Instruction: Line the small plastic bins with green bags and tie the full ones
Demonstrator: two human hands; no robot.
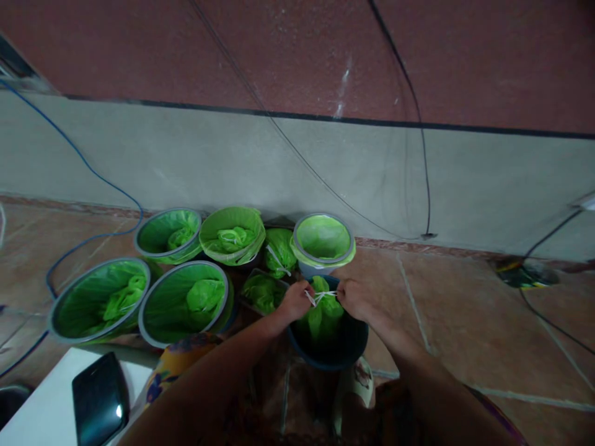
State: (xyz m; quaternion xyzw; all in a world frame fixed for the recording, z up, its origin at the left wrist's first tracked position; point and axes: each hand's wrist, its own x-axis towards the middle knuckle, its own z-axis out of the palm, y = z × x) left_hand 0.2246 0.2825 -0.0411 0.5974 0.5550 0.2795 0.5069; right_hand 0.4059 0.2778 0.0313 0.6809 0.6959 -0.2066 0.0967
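Item: dark bin [346, 350], round, standing on the tiled floor [460, 322] directly before the person, its near rim at the knees. Contents: green bin bag [320, 313], bunched upright in the mouth of the bin, with white drawstrings [320, 297] stretched between both hands above it. Left hand [294, 301]: fingers pinched closed on the left end of the drawstrings. Right hand [356, 299]: fingers likewise closed on the right end; the two hands are near each other, just above the bin's far rim. Adjoining stock, left and behind: five grey-rimmed bins lined with green bags, namely a near-left pair [100, 300] [186, 300] with rims almost touching, and a back row [170, 234] [232, 234] [323, 241] set against the grey wall base [488, 186]; loose green bags [277, 251] fill the gap between. Open room: bare floor to the right of the dark bin, bounded by a cable [421, 124] down the wall. Lower left: white surface edge [46, 396] bearing a black device [100, 396].
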